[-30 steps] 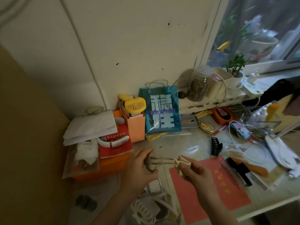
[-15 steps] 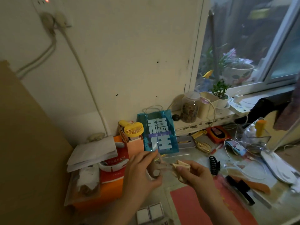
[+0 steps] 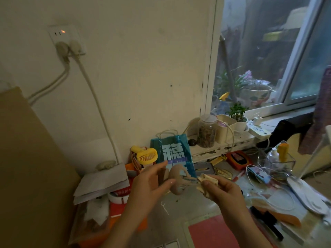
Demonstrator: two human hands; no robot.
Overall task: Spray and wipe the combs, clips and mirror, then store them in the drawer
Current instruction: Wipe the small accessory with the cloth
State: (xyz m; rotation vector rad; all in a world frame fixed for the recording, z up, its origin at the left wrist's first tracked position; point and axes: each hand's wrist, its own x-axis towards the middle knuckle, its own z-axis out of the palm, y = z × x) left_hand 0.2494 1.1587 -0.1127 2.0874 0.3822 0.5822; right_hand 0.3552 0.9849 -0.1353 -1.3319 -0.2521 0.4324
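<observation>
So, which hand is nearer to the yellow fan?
Left. The left hand is just below the yellow fan; the right hand is farther to its right, gripping a cloth.

- A lived-in room of a home, seen at a cluttered desk (image 3: 211, 208) pushed against a cream wall.
- A wall socket (image 3: 66, 39) with two plugs feeds cables down behind the desk.
- Personal odds and ends crowd it: a yellow handheld fan (image 3: 146, 155), a teal gift bag (image 3: 174, 154), papers (image 3: 102, 181), a white lamp base (image 3: 304, 192).
- The window sill (image 3: 223, 148) carries a jar (image 3: 206, 131), a small potted plant (image 3: 239, 115) and a power strip (image 3: 258, 129); flowerpots stand outside the window (image 3: 268, 56).
</observation>
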